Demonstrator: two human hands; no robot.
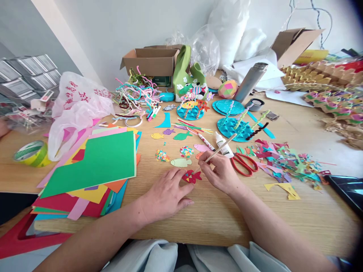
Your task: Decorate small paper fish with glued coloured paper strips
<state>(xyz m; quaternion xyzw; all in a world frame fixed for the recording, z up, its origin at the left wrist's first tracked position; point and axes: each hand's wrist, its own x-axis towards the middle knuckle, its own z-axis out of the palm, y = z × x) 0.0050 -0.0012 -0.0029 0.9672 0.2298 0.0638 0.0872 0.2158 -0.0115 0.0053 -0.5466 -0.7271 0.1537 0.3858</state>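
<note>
Red paper forms the fish (194, 176), which lies on the table (221, 223) at the fingertips of the left hand (166, 194), laid flat, fingers apart, gripping nothing. The right hand (219, 172) pinches a thin stick (224, 144) between thumb and fingers, its lower end at the fish. Just beyond are a pale cutout (181, 163), scissors (246, 165) and glue (224, 145); farther, blue discs (229, 107); at the back, a box (150, 59).

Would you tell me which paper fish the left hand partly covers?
The red fish, lowest in the picture; the left hand overlaps no other fish.
</note>
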